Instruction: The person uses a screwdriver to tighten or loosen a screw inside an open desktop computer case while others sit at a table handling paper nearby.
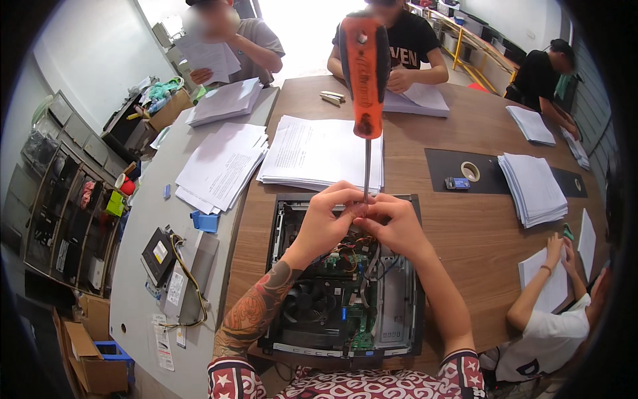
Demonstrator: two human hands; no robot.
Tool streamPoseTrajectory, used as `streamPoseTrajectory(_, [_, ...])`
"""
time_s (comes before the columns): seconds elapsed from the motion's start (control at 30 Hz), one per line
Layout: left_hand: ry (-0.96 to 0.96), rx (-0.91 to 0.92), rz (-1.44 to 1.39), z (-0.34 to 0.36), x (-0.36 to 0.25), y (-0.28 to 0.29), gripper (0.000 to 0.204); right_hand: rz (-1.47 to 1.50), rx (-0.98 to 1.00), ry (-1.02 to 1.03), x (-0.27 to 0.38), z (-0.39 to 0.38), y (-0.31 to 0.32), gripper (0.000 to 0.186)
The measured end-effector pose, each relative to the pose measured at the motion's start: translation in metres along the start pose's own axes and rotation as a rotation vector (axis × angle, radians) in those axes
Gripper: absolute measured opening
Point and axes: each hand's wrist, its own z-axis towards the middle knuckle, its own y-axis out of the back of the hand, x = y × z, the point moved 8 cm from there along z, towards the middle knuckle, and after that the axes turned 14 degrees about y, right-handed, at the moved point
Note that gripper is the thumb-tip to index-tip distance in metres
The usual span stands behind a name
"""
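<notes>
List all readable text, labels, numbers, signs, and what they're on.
Locations only; I don't copy wording.
Screwdriver: lettering along its orange-and-black handle.
Wearer's patterned shirt: large white letters.
Black T-shirt: white capitals.
White T-shirt: dark lettering.
Paper stack: printed lines, too small to read.
Silver metal box: white label, too small to read.

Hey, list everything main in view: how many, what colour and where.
Flat table: one, grey, left.
Flat wooden table: one, brown, centre.
Open metal computer case: one, black, brown table.
Long screwdriver: one, orange-and-black handle, upright above case.
Boxy metal power supply: one, silver, grey table.
Rectangular paper stacks: many, white, both tables.
Round tape roll: one, tan, right.
Cardboard boxes: several, brown, left.
Other people: four, grey, black, black and white shirts, ahead and right.
Wearer's left fingers and right fingers: both hands, bare, at screwdriver shaft.
</notes>
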Motion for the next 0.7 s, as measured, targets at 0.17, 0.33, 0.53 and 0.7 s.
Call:
streamPoseTrajectory(0.17, [-0.018,-0.065,-0.072,0.0,0.013,0.01,0.01,0.09,0.022,0.083,0.013,0.006,-0.007,0.019])
streamPoseTrajectory(0.33, [0.055,-0.04,-0.052,0.002,0.017,0.007,0.008,-0.027,0.012,0.102,0.017,0.006,-0.002,0.017])
streamPoseTrajectory(0.53, [0.029,-0.029,-0.009,-0.001,0.005,0.003,0.012,-0.01,0.006,0.049,0.012,0.005,-0.002,0.013])
streamPoseTrajectory(0.7, [-0.016,-0.025,0.11,-0.001,0.001,0.0,0.021,-0.061,-0.015,0.084,0.014,0.005,0.0,0.008])
